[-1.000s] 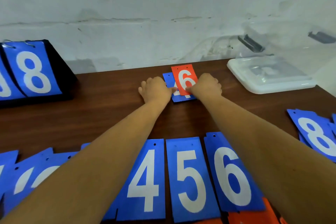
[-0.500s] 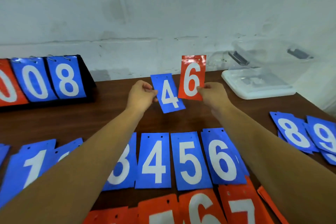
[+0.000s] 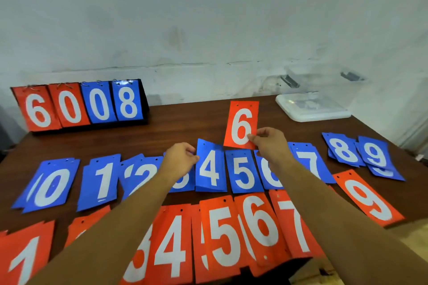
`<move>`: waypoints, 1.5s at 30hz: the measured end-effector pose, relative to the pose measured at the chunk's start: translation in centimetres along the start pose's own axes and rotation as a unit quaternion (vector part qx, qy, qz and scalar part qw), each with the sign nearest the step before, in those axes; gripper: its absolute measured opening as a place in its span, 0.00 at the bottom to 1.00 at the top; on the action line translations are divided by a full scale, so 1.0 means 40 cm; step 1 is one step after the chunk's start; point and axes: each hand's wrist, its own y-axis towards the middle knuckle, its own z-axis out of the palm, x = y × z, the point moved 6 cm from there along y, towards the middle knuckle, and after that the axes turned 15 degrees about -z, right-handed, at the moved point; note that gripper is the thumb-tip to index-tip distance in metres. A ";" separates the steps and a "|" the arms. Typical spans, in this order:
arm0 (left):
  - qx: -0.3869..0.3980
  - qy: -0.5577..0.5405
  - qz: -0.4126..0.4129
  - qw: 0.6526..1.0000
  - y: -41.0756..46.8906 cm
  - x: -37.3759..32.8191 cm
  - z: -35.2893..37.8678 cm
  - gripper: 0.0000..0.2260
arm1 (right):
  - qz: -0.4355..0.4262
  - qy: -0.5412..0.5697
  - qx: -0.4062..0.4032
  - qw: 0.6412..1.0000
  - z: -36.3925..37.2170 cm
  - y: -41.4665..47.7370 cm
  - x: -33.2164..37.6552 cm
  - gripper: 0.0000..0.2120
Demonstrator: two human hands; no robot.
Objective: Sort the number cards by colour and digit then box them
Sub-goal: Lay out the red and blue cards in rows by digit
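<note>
Nearest the viewer, below the blue row point(image 3: 245, 171), lies the red row point(image 3: 261, 224) of number cards, digits ascending rightward; both rows rest on the brown table point(image 3: 185, 120); judged thin, light, glossy and probably slippery, stiff enough to hold flat yet bendable, each card is best pinched at an edge. Left hand point(image 3: 179, 161), at the blue row, pinches the left edge of a blue 4 card point(image 3: 210, 169) over the fours; right hand point(image 3: 269, 143), just beyond that row, pinches the lower right edge of a red 6 card point(image 3: 240, 125), held upright; farther right stands the clear storage box point(image 3: 324, 90) on its lid.
</note>
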 end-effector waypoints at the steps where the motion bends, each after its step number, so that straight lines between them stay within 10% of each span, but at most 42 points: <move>1: -0.010 0.013 0.001 1.000 -0.008 0.005 0.002 0.12 | 0.001 -0.004 0.003 1.000 0.000 -0.015 0.003 0.04; 11: -0.082 0.036 0.063 0.994 -0.051 0.003 -0.002 0.05 | 0.013 -0.048 0.059 0.997 0.012 -0.095 0.012 0.06; 16: 0.085 -0.207 0.011 0.974 -0.109 -0.031 0.004 0.07 | 0.005 -0.036 0.125 0.992 0.036 -0.148 0.017 0.11; 23: 0.133 -0.248 0.004 0.960 -0.191 -0.001 0.034 0.07 | 0.017 -0.056 0.119 0.991 0.052 -0.220 0.023 0.09; 31: 0.070 0.009 0.123 0.990 -0.288 0.011 0.074 0.14 | 0.018 -0.115 0.077 0.990 -0.063 -0.288 0.000 0.04; 38: 0.082 0.287 0.258 0.919 -0.347 0.088 0.137 0.29 | 0.007 -0.252 0.091 0.963 -0.146 -0.334 -0.047 0.04; 45: 0.082 0.321 0.263 0.906 -0.349 0.120 0.132 0.27 | -0.028 -0.363 0.107 0.925 -0.137 -0.376 -0.071 0.09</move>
